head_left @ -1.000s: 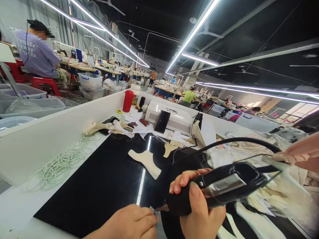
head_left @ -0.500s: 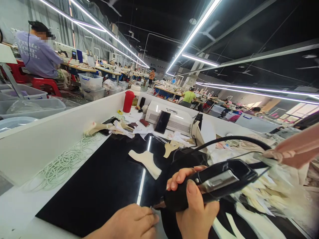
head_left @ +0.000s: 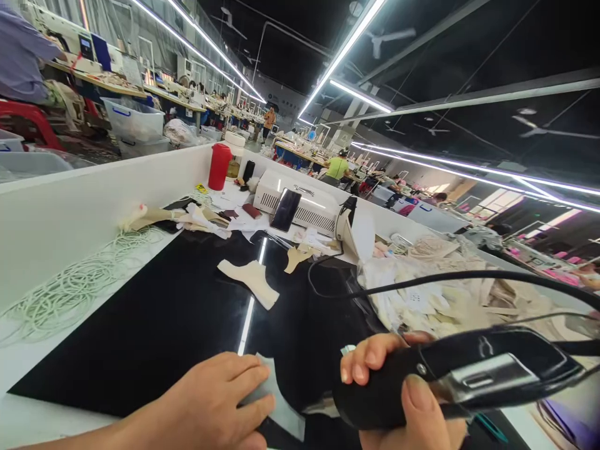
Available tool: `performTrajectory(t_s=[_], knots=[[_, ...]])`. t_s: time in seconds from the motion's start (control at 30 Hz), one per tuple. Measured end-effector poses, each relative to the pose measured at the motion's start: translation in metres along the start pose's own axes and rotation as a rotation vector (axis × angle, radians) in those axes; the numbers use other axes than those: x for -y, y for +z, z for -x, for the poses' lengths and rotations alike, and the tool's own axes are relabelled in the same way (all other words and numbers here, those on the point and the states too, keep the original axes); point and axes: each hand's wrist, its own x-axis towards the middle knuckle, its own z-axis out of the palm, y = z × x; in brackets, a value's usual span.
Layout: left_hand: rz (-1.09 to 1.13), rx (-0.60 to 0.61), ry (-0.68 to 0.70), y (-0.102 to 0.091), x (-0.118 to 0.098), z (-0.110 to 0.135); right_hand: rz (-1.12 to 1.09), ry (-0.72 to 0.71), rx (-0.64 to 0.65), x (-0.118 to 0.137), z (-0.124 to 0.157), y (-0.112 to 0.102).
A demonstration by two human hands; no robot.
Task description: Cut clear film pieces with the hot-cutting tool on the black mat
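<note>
My right hand (head_left: 417, 406) is wrapped round a black corded hand tool (head_left: 492, 369) with a silver panel. A flat metal tip (head_left: 323, 406) points left from the tool. My left hand (head_left: 220, 394) has its fingers closed on a pale grey fabric piece (head_left: 288, 412), low over the glossy black board (head_left: 164, 325). A small gap separates the metal tip from that piece. Farther back on the board lies a cream curved fabric piece (head_left: 253, 281), untouched. My left thumb is mostly hidden.
A coil of pale green cord (head_left: 79, 281) lies along the white side wall (head_left: 70, 206). Behind the board are a red cup (head_left: 219, 166), a phone (head_left: 285, 210) and a white vented box (head_left: 319, 215). Heaped fabric (head_left: 435, 281) fills the right side. The tool's cable (head_left: 450, 275) arcs above it.
The tool and my right hand have moved right, away from my left hand. More of the pale grey piece now shows under my left fingers. The camera has turned right.
</note>
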Motion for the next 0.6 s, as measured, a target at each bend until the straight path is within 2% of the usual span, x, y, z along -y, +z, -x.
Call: performTrajectory(t_s=[0.2,0.6], knots=[[-0.006,-0.024,0.025,0.002,0.002,0.002,0.019,0.046,-0.075,0.008,0.008,0.005],[-0.017,-0.042,0.015,-0.002,0.003,-0.004,0.032,0.028,-0.061,0.006,0.014,0.005]])
